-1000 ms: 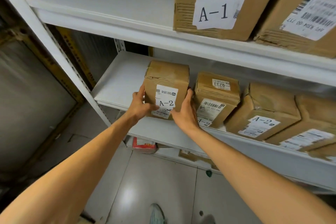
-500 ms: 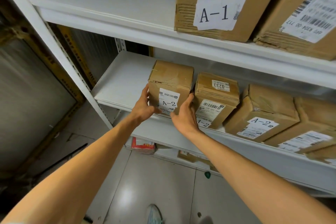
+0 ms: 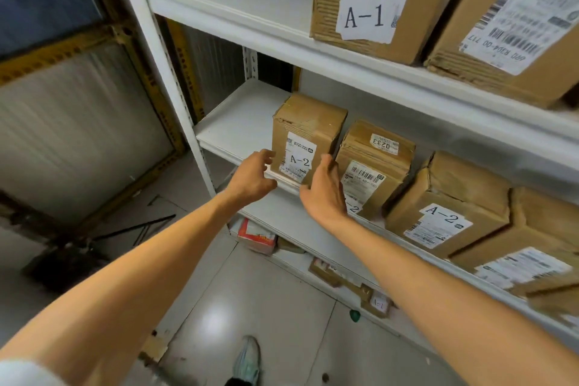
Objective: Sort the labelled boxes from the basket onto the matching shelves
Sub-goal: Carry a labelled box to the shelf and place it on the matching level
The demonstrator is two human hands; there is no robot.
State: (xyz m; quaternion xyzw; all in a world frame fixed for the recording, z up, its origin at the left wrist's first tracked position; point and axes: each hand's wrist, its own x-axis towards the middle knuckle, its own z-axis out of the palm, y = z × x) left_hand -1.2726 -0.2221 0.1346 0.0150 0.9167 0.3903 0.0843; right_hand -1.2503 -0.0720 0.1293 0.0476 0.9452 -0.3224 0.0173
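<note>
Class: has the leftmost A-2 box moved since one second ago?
Yes. The A-2 box has slid backward onto the middle shelf; earlier its base overhung the front edge.

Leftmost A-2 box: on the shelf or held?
Set down, upright: the A-2 box stands on the middle shelf; left hand and right hand flank it, open, neither gripping.

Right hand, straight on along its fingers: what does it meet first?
Probably the right front edge of the brown cardboard box labelled A-2; the right hand is at or just off it. Slightly rightward, the narrow gap beside the brown cardboard box marked 0233. Depth unclear.
</note>
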